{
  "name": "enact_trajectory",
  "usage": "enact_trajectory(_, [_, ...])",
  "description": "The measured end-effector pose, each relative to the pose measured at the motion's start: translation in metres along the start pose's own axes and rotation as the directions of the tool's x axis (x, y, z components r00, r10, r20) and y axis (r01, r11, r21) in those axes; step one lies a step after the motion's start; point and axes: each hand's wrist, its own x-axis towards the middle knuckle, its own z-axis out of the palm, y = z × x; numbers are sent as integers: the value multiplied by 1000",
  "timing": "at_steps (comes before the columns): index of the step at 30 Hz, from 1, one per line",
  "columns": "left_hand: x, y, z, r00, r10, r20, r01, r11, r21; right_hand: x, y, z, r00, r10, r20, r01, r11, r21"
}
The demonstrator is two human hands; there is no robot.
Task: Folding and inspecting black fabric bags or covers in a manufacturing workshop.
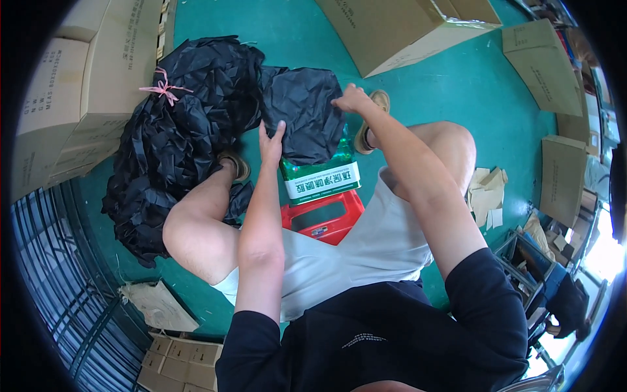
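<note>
A piece of black cloth-like material (304, 111) lies crumpled over the top of a green tin (320, 183) between my legs. My right hand (353, 99) is closed on the material's right edge in a pinch. At its lower left edge is my left hand (271, 145), thumb and a finger pointing away from me and apart; the other fingers are hidden. To the left rises a large heap of black pieces (196, 85), with a pink tie (168, 88) on it. A red plastic case or stool (333, 228) with an opening sits on the near side of the tin.
Large cardboard boxes stand at the left (98, 85), the far side (405, 32) and the right (542, 62). Torn cardboard (488, 193) lies on the green floor (274, 29) by my right knee. A dark metal rack (59, 281) stands at lower left.
</note>
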Motion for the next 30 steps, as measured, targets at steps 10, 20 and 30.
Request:
enact_trajectory(10, [95,6,-33,928,-358,-106,324,914,-244,-63,-12,-86,852,-520,-63,524,846,96])
enact_trajectory(20, [146,8,-23,805,-574,152,593,770,-233,-104,-31,-115,806,-592,7,578,783,-231])
enact_trajectory(30, [149,104,-60,794,-312,-522,112,919,-379,-104,-50,-130,762,-648,-24,623,741,-250])
